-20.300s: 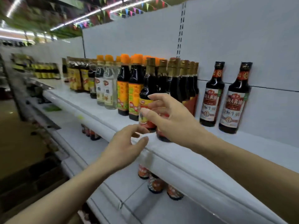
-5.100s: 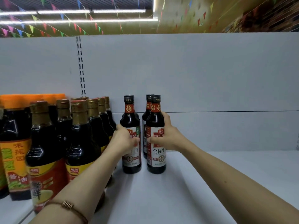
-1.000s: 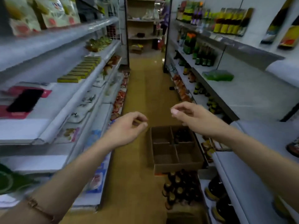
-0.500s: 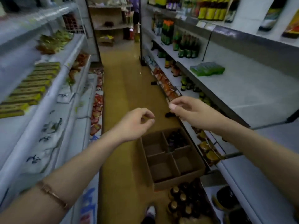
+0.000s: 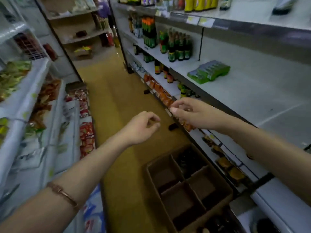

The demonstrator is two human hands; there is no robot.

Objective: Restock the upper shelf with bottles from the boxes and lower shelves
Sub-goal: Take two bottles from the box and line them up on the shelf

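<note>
Both grips, left hand point(image 5: 143, 127) and right hand point(image 5: 190, 113), are held loosely curled and empty above the divided cardboard box point(image 5: 186, 190), in whose far compartment dark bottles point(image 5: 190, 163) are seen; glass is judged heavy, slippery, best taken by the neck.

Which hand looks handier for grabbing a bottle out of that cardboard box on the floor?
Probably the right hand: it holds nothing and hangs nearer above the cardboard box's far-right compartment, where dark bottles sit. The left hand, also free, is further left.
</note>
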